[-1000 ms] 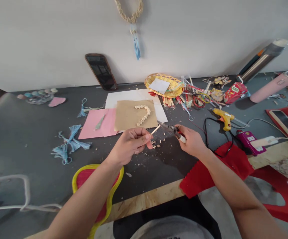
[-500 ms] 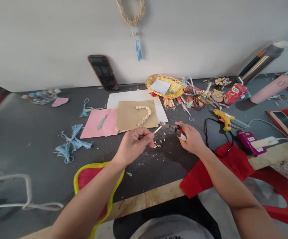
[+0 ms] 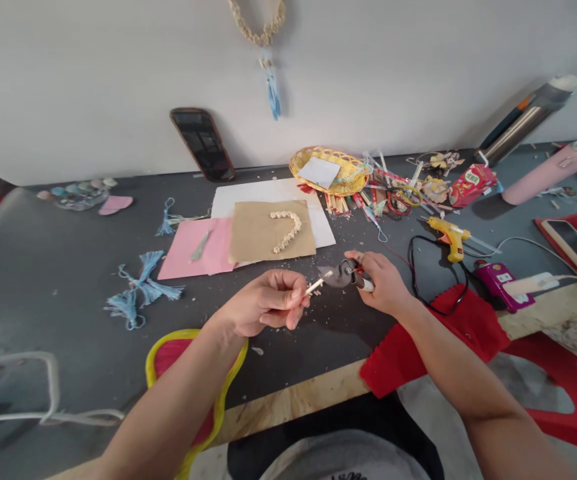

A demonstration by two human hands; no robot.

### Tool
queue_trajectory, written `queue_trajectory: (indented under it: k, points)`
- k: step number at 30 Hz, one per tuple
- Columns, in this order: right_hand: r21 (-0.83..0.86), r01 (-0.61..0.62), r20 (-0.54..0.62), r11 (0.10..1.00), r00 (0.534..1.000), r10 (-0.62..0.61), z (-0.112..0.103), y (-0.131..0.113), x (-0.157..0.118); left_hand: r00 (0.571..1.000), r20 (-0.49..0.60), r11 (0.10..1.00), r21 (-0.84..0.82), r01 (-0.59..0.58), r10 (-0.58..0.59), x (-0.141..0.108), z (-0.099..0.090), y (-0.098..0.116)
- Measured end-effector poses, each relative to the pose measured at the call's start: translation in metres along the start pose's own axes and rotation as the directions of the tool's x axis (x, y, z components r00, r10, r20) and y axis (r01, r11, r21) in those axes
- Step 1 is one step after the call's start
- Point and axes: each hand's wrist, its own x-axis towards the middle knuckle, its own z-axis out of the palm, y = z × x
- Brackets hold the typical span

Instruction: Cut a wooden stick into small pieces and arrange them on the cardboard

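Near brown paper (image 3: pixel 251 233), the left hand (image 3: pixel 271 300) is pinching a pale stick (image 3: pixel 314 287), the right hand (image 3: pixel 383 283) gripping pruning shears (image 3: pixel 340 274) (seemingly cutting, next needing alignment).

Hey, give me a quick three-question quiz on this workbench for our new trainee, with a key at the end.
1. What does the right hand hold?
A) a phone
B) a cutting tool
C) a bottle
2. True or false: the left hand holds a pale stick.
3. Fill in: the bumpy, cream-coloured curved strip lies on a ____ sheet.

Key: 1. B; 2. true; 3. brown.
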Motion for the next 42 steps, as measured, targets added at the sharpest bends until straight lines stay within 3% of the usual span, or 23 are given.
queue_trajectory:
  k: [9,18,22,24,26,28,30,32,38,42]
  points:
    - [0.045,0.029,0.07,0.999,0.997,-0.032,0.003,0.008,-0.001,1.0,-0.017,0.999,0.038,0.011,-0.011,0.001,-0.001,0.001]
    - [-0.039,-0.062,0.066,0.997,0.996,0.064,-0.004,0.001,-0.002,0.995,-0.103,0.998,0.066,0.0,0.007,-0.003,-0.001,0.006]
    - [-0.106,-0.127,0.074,0.986,0.988,0.135,-0.003,0.002,-0.003,0.972,-0.2,0.984,0.151,-0.097,0.127,-0.002,0.004,0.007]
    - [-0.128,-0.151,0.071,0.98,0.984,0.161,0.0,0.004,-0.004,0.92,-0.289,0.942,0.282,-0.181,0.263,0.0,0.007,0.004]
    - [-0.129,-0.166,0.059,0.978,0.983,0.175,0.004,0.007,-0.004,0.821,-0.375,0.853,0.465,-0.237,0.432,0.003,0.012,0.001]
    - [-0.11,-0.181,0.045,0.977,0.981,0.187,0.007,0.009,-0.004,0.699,-0.416,0.734,0.639,-0.23,0.582,0.004,0.016,-0.003]
    - [-0.076,-0.187,0.05,0.979,0.98,0.191,0.008,0.01,-0.004,0.634,-0.416,0.652,0.735,-0.187,0.651,0.004,0.018,-0.005]
    - [-0.042,-0.18,0.076,0.983,0.98,0.183,0.008,0.012,-0.003,0.655,-0.412,0.657,0.734,-0.172,0.633,0.003,0.019,-0.005]
    - [0.021,-0.134,0.135,0.991,0.982,0.13,0.002,0.015,-0.002,0.868,-0.34,0.894,0.39,-0.22,0.362,0.003,0.012,-0.001]
    - [0.015,-0.116,0.13,0.993,0.985,0.113,0.001,0.012,-0.002,0.905,-0.312,0.939,0.278,-0.203,0.288,0.003,0.011,0.001]
